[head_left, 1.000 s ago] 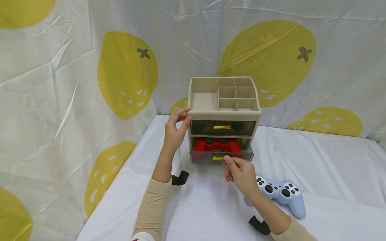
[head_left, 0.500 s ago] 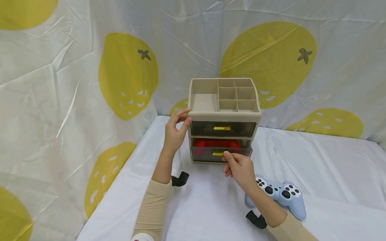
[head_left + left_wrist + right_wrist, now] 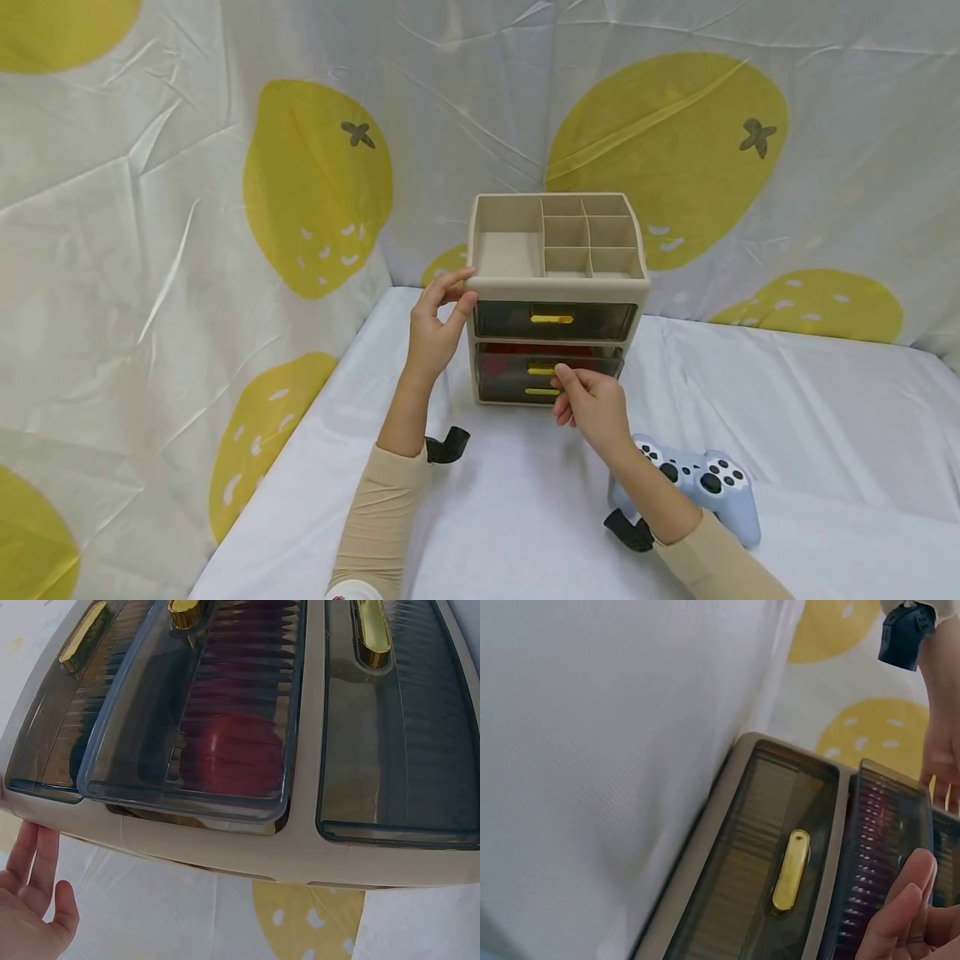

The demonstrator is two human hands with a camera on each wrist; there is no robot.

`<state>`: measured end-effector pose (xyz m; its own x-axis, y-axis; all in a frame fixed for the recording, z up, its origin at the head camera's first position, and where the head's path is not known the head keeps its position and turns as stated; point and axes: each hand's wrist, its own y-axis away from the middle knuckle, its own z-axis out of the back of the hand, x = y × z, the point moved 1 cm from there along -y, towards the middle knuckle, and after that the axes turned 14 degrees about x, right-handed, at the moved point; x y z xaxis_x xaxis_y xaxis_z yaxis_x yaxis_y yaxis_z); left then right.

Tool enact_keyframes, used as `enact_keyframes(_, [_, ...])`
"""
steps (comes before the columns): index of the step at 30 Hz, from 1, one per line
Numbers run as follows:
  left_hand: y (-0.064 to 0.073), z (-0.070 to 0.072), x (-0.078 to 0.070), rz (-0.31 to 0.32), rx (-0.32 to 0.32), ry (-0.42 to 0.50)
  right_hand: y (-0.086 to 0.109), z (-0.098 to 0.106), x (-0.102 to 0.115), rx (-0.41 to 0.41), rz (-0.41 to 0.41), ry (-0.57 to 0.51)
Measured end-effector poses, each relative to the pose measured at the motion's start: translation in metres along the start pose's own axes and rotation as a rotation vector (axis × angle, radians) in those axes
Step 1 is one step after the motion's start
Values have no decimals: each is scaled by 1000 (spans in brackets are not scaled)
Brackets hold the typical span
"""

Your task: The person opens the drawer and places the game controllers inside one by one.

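Observation:
A beige desktop organizer (image 3: 558, 286) with dark clear drawers stands at the back. Its middle drawer (image 3: 502, 367) sticks out slightly, and a red game controller (image 3: 236, 754) shows dimly through the front. My right hand (image 3: 596, 408) pinches the right end of that drawer's gold handle (image 3: 540, 369) between thumb and index finger; in the right wrist view, my right fingertips (image 3: 919, 866) lie at the drawer front. My left hand (image 3: 437, 321) rests against the organizer's upper left corner, its fingers (image 3: 45, 851) straight along the side in the left wrist view.
A light blue game controller (image 3: 731, 500) lies on the white cloth (image 3: 510, 517), partly behind my right forearm. The top drawer (image 3: 510, 319) and bottom drawer (image 3: 735, 900) sit flush. Behind the organizer hangs a lemon-print sheet (image 3: 465, 125).
The middle drawer has slid inward, hiding most of the red controller and uncovering the bottom drawer's handle. My right hand has moved away from me with it; my left hand has stayed put.

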<state>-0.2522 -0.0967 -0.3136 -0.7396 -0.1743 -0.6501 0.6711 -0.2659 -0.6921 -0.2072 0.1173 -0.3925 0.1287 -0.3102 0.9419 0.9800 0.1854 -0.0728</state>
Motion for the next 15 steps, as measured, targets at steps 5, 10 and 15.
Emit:
enact_keyframes(5, [0, 0, -1, 2, 1, -4, -4, 0, -2, -2, -19, -4])
enact_keyframes(10, [0, 0, 1, 0, -2, 1, -7, 1, -2, -3, -9, -9])
enact_keyframes(15, [1, 0, 20, -8, -7, 5, -10, 2, -2, 0, -7, 9])
